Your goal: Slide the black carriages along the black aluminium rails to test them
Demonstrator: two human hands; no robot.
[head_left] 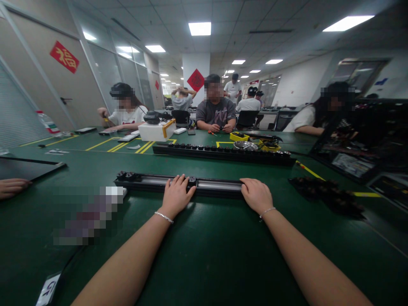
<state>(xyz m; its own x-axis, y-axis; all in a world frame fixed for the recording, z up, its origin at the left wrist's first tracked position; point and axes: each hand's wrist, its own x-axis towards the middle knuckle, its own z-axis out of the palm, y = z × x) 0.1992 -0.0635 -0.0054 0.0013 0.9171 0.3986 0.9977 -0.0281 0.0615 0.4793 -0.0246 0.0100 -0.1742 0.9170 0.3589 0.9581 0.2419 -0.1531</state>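
A long black rail (219,185) with a silvery inner channel lies crosswise on the green table in front of me. My left hand (177,194) rests on its middle, fingers spread, beside a small black part (191,181) seated in the channel. At the rail's right end, my right hand (257,195) is curled round the end, gripping it. Two or so dark parts (129,175) sit at the rail's left end. Farther back lies a second black rail (223,154) carrying a row of several small black parts.
A pile of dark parts (327,195) lies right. Left are a blurred-out device (92,216) with a cable, a black panel (28,168) and another person's hand (14,188). Beyond stand a white box (156,131) and yellow trays (239,137); people sit around the table.
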